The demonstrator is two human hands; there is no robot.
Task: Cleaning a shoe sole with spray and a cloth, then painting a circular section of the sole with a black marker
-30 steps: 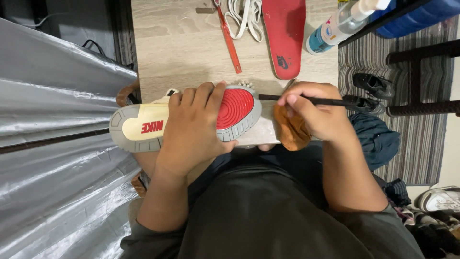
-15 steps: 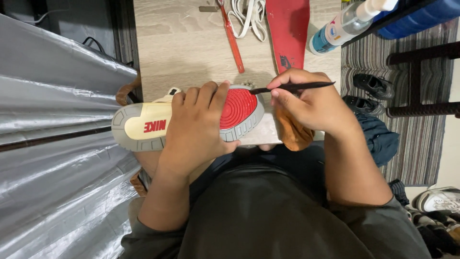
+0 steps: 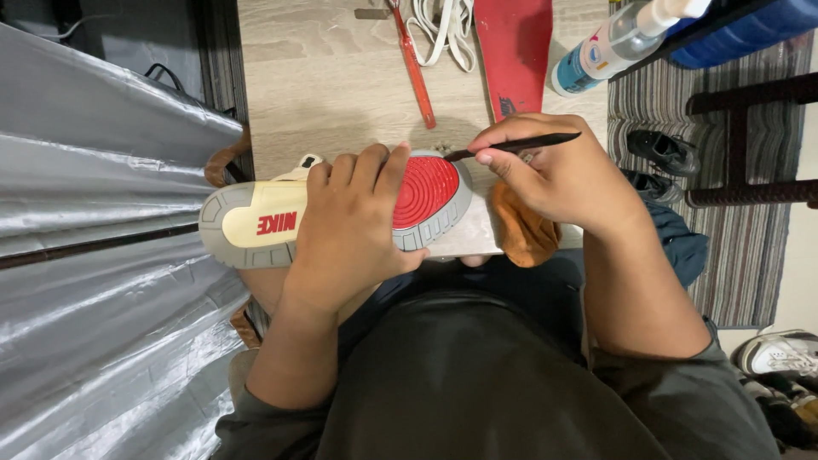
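Since the earlier frame, the thin black tool (image 3: 520, 145) is being lowered by the clamped right hand (image 3: 558, 175) to the sneaker (image 3: 332, 209) sole's rim. That sneaker is being gripped by the left hand (image 3: 349, 230). Bare tabletop (image 3: 324, 77) lies beyond; a red insole (image 3: 515, 51) and spray bottle (image 3: 618, 38) are crowding the far right.

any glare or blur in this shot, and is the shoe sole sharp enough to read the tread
Head view: bright sheen streaks across the silver sheeting; the shoe is sharp, its red tread rings clear beside the left hand; the right hand and black tool show no motion blur; the table is evenly lit with soft shadows.
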